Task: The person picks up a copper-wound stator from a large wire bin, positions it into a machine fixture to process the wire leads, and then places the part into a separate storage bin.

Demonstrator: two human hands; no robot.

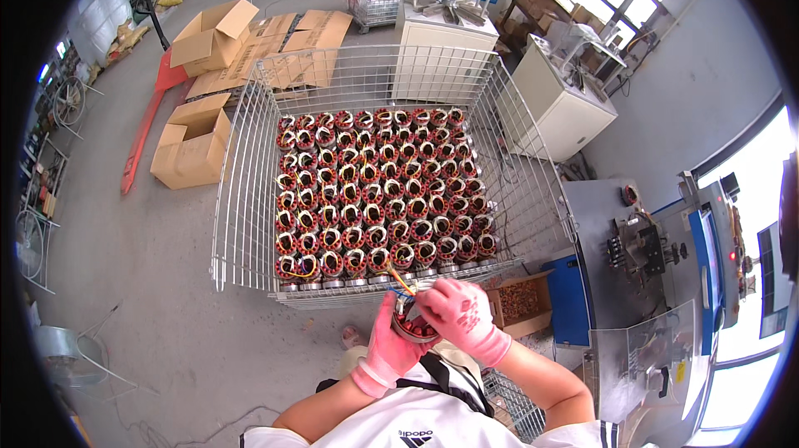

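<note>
A ring-shaped motor stator (414, 330) with red coils is held low in front of my body. My left hand (389, 346), in a pink glove, is closed around its left side. My right hand (454, 312), also gloved in pink, is closed at the stator's upper right, its fingertips pinching the lead wires. Yellow and blue lead wires (401, 282) stick up past the fingers. Just beyond both hands, a wire-mesh cage (533, 119) holds rows of similar stators (374, 190) stacked upright, with pale lacing and wires on top.
At right stand a workbench machine (645, 248) and a clear guard panel (645, 356). An open box of small copper-coloured pieces (520, 300) sits by the cage's near right corner. Cardboard boxes (193, 142) and a red pallet jack (143, 136) are at left; white cabinets (445, 49) stand behind.
</note>
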